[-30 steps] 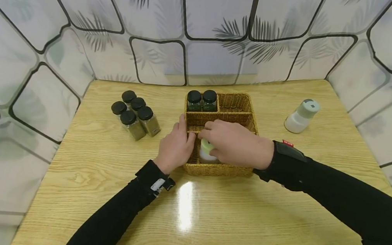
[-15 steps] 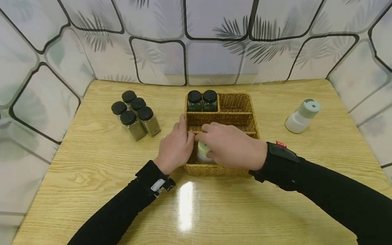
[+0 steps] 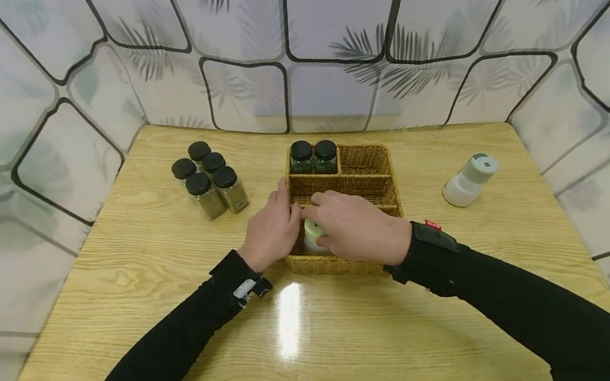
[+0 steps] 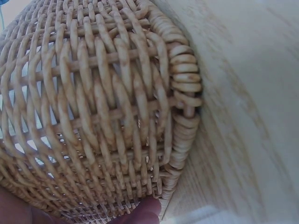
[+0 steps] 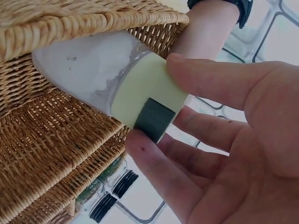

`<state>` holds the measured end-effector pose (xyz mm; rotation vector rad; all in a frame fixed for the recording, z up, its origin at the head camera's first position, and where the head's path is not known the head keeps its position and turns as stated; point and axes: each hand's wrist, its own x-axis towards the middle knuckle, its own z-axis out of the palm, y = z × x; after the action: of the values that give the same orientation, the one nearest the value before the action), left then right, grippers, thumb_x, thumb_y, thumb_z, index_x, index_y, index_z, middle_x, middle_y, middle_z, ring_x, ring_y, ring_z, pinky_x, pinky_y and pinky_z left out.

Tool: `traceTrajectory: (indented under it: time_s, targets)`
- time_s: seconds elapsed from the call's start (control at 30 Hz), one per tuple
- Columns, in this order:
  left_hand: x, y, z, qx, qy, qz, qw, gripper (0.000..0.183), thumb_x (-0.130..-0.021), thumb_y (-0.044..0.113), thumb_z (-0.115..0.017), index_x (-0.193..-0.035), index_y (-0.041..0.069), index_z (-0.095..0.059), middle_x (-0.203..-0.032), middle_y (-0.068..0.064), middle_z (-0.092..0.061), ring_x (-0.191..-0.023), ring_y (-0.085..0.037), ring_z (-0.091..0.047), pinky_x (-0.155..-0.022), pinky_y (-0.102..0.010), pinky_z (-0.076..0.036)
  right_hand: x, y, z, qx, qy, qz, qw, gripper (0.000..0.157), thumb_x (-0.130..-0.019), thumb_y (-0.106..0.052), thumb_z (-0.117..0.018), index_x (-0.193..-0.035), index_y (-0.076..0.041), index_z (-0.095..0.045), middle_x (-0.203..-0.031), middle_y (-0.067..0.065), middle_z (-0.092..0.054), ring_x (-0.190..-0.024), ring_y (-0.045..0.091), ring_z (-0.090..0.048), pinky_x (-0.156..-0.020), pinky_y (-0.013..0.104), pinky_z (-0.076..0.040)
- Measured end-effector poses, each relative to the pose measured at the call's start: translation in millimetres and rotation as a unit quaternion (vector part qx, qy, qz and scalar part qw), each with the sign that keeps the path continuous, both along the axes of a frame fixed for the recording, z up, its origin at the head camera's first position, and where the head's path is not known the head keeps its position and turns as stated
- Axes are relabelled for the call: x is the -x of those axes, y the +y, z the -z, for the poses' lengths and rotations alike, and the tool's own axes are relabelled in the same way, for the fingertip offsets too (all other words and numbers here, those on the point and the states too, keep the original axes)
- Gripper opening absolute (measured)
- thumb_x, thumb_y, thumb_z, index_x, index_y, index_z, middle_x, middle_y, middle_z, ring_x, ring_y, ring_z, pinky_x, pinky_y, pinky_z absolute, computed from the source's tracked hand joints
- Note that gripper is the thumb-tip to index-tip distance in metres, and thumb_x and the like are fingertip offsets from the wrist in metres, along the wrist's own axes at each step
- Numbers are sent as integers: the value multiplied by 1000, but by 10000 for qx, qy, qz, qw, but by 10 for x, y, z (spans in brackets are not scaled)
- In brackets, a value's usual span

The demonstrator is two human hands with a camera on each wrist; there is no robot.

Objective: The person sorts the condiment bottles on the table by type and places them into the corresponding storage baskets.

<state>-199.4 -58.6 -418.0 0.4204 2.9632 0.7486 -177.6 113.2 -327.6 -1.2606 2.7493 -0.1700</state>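
A wicker basket [image 3: 337, 268] divided into compartments stands in the middle of the table. My left hand [image 3: 271, 231] holds its left wall, thumb at the rim and fingers along the outside; the left wrist view shows fingertips [image 4: 142, 212] against the weave. My right hand [image 3: 358, 226] grips a seasoning jar [image 5: 88, 65] of white powder by its pale green cap [image 5: 145, 88], which has a dark green tab. The jar's body is in the front compartment, near its left end. In the head view the right hand covers part of the jar.
Two black-lidded jars [image 3: 325, 156] of green contents sit in the basket's back left compartment. Several black-capped spice jars [image 3: 209, 197] stand grouped on the table to the left. Another white bottle with a grey-green cap [image 3: 463, 186] stands to the right. A patterned cloth backdrop [image 3: 330, 90] encloses the table.
My right hand has shifted a little left along the front compartment with the seasoning jar. The left hand stays at the basket's left wall.
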Motion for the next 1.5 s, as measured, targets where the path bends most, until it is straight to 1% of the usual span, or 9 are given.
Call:
traceTrajectory:
  time_s: [0.33, 0.43, 0.57, 0.7, 0.83, 0.93, 1.1, 1.3, 1.5]
  targets:
    - [1, 9, 16, 6, 19, 45, 10000, 60, -105, 36, -19, -152, -1, -7, -132, -27, -43, -52, -23, -48, -43, -35, -39, -22, 38, -19, -39, -11, 69, 10000, 46, -81, -21, -75, -123, -9, -61, -107, 8, -60, -92, 20, -53, -71, 34, -52]
    - [0, -11, 17, 35, -28, 50, 10000, 61, -105, 35, -19, -152, 0, -5, -133, -27, -42, -53, -23, -49, -43, -35, -40, -30, 39, -31, -155, 101, 41, 9998, 50, -81, -22, -74, -128, -11, -59, -112, 8, -60, -96, 21, -53, -68, 34, -53]
    - [-1, -21, 6, 13, -54, 3, 10000, 61, -105, 35, -22, -152, 0, -4, -134, -27, -42, -59, -26, -53, -46, -38, -43, -40, 51, -51, -108, 284, -55, 9995, 52, -83, -26, -71, -131, -12, -57, -109, 7, -60, -93, 20, -52, -63, 32, -53]
    - [1, -29, -2, -147, -95, 2, 9998, 63, -104, 38, -19, -152, 0, -4, -135, -27, -41, -61, -27, -54, -47, -39, -43, -52, 89, -89, 40, 408, -73, 9991, 53, -82, -35, -73, -128, -13, -59, -108, 5, -60, -93, 19, -52, -67, 33, -54]
    - [-1, -24, 6, -246, -144, 20, 9996, 64, -103, 41, -15, -152, 1, -3, -137, -27, -39, -54, -25, -50, -43, -36, -38, -64, 161, -150, 112, 457, -5, 9989, 57, -81, -41, -74, -128, -12, -59, -111, 6, -59, -98, 21, -51, -73, 37, -54]
    - [-4, -14, 8, -254, -148, 20, 9996, 64, -103, 41, -15, -152, 1, -4, -137, -27, -39, -51, -25, -48, -41, -36, -36, -71, 230, -213, 46, 359, 173, 9992, 64, -79, -45, -74, -130, -11, -57, -116, 8, -57, -104, 24, -50, -78, 40, -53]
    - [-2, 6, 10, -240, -198, 19, 9995, 65, -102, 41, -15, -152, 2, -3, -136, -27, -40, -54, -25, -50, -42, -36, -38, -76, 418, -329, -233, 142, 678, 9973, 69, -78, -41, -76, -136, -12, -52, -128, 10, -53, -114, 26, -45, -87, 44, -49]
    - [8, 17, 7, -229, -213, -22, 9995, 65, -102, 40, -17, -152, 2, -3, -137, -26, -40, -56, -25, -51, -43, -37, -39, -36, 761, -447, -285, 76, 1341, 9905, 64, -81, -39, -74, -135, -13, -53, -128, 10, -54, -111, 27, -47, -82, 46, -50]
    - [1, 11, 10, -275, -123, -42, 9995, 65, -102, 39, -18, -152, 1, -6, -136, -26, -41, -57, -25, -51, -43, -36, -39, 64, 1127, -491, -245, -134, 1837, 9826, 58, -85, -35, -71, -134, -11, -53, -130, 16, -52, -116, 34, -44, -87, 53, -45]
